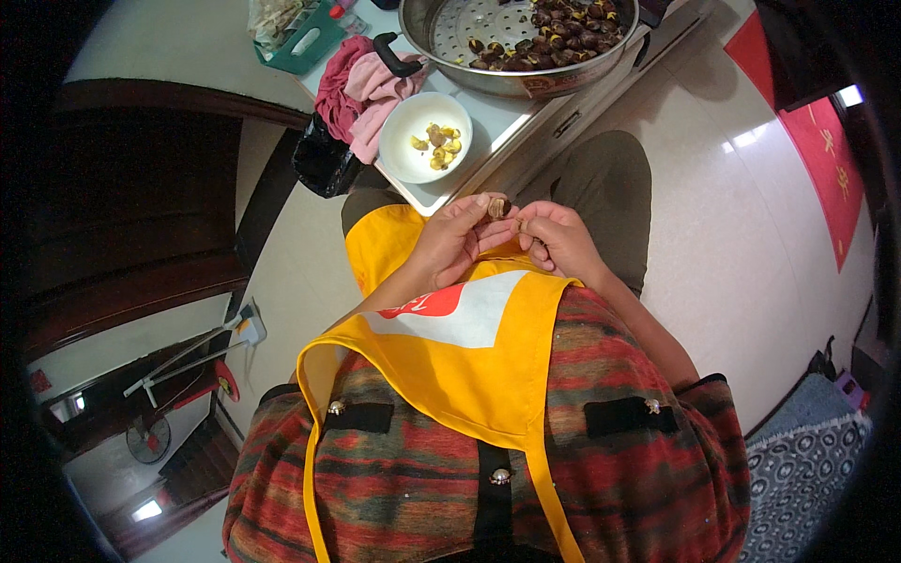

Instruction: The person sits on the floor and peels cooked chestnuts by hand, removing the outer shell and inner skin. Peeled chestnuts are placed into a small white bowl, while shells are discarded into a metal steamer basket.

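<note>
My left hand [457, 236] holds a brown chestnut [499, 207], part of its shell showing a lighter patch, between thumb and fingers. Just right of it is my right hand [556, 236], with thumb and forefinger pinched on a small pale brown bit [521, 224], perhaps shell. Both hands are over the yellow apron [450, 366] on my lap. Beyond them a white bowl [394, 144] stands near the table corner with several yellow peeled chestnuts [440, 144] in it. A steel steamer pan [517, 83] with a perforated bottom holds many brown chestnuts [563, 43], some split open to yellow.
Pink cloths [366, 91] lie on the white table [428, 204], left of the pan's black handle [395, 60]. A green basket [299, 53] stands behind them, and a black plastic bag [320, 158] hangs at the table's left edge.
</note>
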A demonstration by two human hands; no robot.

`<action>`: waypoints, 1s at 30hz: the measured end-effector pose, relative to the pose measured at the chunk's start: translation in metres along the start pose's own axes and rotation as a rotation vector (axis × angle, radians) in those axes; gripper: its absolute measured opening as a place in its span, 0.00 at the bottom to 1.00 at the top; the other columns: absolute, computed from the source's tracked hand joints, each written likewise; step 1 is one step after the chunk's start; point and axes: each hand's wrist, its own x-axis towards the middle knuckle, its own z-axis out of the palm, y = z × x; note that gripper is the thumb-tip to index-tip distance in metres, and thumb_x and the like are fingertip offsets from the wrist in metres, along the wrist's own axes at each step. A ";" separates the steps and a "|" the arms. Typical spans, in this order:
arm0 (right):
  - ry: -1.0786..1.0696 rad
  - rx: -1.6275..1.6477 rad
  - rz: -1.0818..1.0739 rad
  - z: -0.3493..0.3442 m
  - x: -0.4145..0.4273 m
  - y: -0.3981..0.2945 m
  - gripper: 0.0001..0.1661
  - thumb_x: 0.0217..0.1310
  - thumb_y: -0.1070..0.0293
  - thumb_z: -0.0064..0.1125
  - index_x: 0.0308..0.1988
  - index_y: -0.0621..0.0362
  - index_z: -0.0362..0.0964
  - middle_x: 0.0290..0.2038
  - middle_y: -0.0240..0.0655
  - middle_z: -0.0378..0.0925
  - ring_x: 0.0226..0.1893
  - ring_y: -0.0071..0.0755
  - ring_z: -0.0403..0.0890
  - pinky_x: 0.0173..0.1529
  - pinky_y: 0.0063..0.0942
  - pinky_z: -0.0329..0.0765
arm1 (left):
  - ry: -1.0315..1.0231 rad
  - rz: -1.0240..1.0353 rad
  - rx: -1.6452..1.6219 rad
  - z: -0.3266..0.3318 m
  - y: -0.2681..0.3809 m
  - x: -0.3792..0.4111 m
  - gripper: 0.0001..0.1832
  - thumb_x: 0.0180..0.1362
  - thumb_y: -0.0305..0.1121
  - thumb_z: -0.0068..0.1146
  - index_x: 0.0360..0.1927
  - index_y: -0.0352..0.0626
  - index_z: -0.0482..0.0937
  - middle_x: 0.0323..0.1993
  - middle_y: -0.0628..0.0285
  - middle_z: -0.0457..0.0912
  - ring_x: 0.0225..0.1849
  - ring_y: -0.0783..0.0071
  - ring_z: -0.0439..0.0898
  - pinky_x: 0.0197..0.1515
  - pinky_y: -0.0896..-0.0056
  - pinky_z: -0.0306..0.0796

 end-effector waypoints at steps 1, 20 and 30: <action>-0.003 -0.007 0.001 -0.001 0.000 0.001 0.06 0.57 0.72 0.46 0.35 0.60 0.68 0.21 0.29 0.69 0.12 0.16 0.63 0.14 0.16 0.58 | -0.003 -0.008 -0.010 0.000 0.000 0.000 0.14 0.65 0.35 0.44 0.46 0.35 0.72 0.42 0.53 0.78 0.42 0.67 0.80 0.48 0.72 0.75; 0.027 -0.200 -0.041 0.002 -0.001 -0.005 0.13 0.63 0.60 0.49 0.32 0.58 0.70 0.23 0.28 0.72 0.18 0.15 0.69 0.20 0.13 0.65 | 0.046 0.257 0.441 0.009 -0.005 -0.007 0.15 0.60 0.24 0.51 0.50 0.33 0.71 0.45 0.57 0.77 0.45 0.75 0.77 0.50 0.76 0.71; 0.108 -0.553 -0.051 -0.001 0.000 0.000 0.11 0.58 0.63 0.56 0.29 0.60 0.70 0.19 0.29 0.72 0.19 0.19 0.71 0.23 0.20 0.68 | 0.072 0.330 0.824 0.008 -0.012 -0.013 0.14 0.57 0.25 0.55 0.47 0.33 0.75 0.37 0.61 0.80 0.37 0.80 0.78 0.40 0.80 0.73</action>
